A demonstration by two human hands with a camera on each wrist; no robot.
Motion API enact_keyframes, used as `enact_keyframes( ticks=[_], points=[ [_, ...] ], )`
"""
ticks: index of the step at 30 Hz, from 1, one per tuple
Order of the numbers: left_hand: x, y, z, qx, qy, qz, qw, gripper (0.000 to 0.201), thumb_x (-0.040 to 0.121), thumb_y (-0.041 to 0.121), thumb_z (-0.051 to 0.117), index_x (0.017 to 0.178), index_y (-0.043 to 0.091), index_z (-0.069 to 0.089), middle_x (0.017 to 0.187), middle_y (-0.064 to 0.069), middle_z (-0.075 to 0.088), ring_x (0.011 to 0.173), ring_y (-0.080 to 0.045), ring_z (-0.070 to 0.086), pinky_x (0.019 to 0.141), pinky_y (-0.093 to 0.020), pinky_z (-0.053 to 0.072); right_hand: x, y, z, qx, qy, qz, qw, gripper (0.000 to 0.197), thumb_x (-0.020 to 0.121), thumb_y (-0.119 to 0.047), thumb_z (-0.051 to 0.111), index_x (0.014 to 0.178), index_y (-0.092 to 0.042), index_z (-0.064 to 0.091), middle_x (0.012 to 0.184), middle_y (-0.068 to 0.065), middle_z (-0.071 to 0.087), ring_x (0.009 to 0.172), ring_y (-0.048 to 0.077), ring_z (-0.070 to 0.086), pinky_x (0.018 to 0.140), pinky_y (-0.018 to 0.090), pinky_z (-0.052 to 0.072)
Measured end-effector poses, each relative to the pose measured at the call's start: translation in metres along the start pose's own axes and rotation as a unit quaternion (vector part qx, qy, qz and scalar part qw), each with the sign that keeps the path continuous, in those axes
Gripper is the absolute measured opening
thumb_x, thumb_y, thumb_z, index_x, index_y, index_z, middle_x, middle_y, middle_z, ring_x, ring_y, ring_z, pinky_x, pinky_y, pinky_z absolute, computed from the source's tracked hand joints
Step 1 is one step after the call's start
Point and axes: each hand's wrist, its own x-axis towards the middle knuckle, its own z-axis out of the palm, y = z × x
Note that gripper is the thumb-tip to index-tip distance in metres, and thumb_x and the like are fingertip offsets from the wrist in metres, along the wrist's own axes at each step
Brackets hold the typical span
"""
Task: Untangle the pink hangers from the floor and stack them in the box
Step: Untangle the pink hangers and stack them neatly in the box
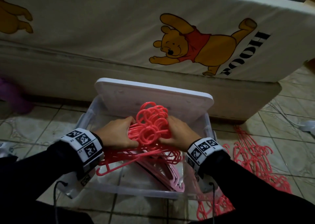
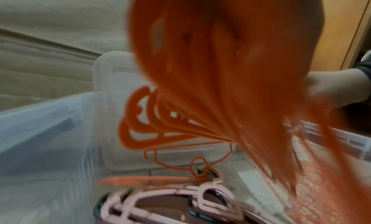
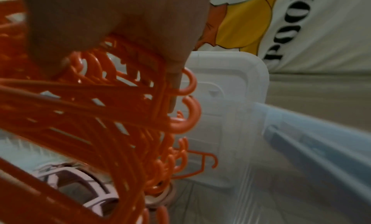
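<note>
Pink hangers (image 1: 150, 131) bundle gripped both sides over box (image 1: 88, 119): left hand (image 1: 117, 135), right hand (image 1: 179, 133) fingers curled round. Judged light, stiff, snag-prone; best held near hooks.

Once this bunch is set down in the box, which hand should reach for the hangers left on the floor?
Probably the right hand: the loose hangers on the floor lie just outside the clear box on that side. The left hand would have to cross over.
</note>
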Motion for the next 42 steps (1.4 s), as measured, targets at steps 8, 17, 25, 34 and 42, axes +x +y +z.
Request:
enact_keyframes(
  ticks=[8,17,25,34,42],
  points=[
    [0.005,-0.003,-0.007,0.086,-0.029,0.015,0.996,0.084,0.059,0.058,0.077,0.127,0.025,0.041,0.109,0.007,0.063,0.092,-0.012,0.062,0.086,-0.033,0.051,0.003,-0.002,-0.011,-0.032,-0.047,0.042,0.997,0.063,0.083,-0.04,0.066,0.132,-0.015,0.034,0.108,0.014,0.066,0.099,0.032,0.063,0.09,0.044,0.049],
    [0.001,-0.001,-0.01,0.112,-0.012,0.017,0.993,0.055,0.076,0.059,0.052,0.117,0.024,0.046,0.103,0.002,0.065,0.086,-0.016,0.061,0.085,-0.04,0.051,-0.002,0.0,-0.019,0.063,-0.096,-0.003,0.993,0.067,0.084,-0.042,0.065,0.137,-0.018,0.032,0.112,0.003,0.067,0.096,0.018,0.065,0.09,0.034,0.05],
    [0.0,-0.004,-0.004,0.096,-0.05,0.004,0.994,0.041,0.087,0.05,0.054,0.113,0.019,0.049,0.108,-0.003,0.063,0.091,-0.021,0.059,0.083,-0.036,0.047,-0.005,0.0,-0.001,0.085,-0.075,-0.002,0.994,0.072,0.072,-0.033,0.076,0.131,-0.015,0.038,0.111,0.002,0.066,0.098,0.018,0.064,0.089,0.034,0.05],
    [0.006,-0.011,0.01,0.113,-0.098,-0.025,0.988,0.046,0.086,0.052,0.056,0.117,0.019,0.049,0.115,-0.005,0.062,0.1,-0.025,0.06,0.085,-0.032,0.046,-0.003,0.005,0.014,-0.04,-0.092,-0.039,0.994,0.046,0.082,-0.027,0.066,0.121,-0.011,0.049,0.102,0.012,0.068,0.091,0.032,0.064,0.072,0.029,0.044],
    [0.022,-0.02,0.027,0.223,-0.137,-0.025,0.965,0.042,0.091,0.044,0.051,0.123,0.016,0.053,0.125,-0.013,0.06,0.111,-0.031,0.058,0.091,-0.031,0.046,0.005,-0.002,0.037,-0.06,-0.166,-0.038,0.984,0.046,0.078,-0.033,0.069,0.113,-0.009,0.054,0.11,0.016,0.063,0.099,0.033,0.06,0.081,0.031,0.045]
  ],
)
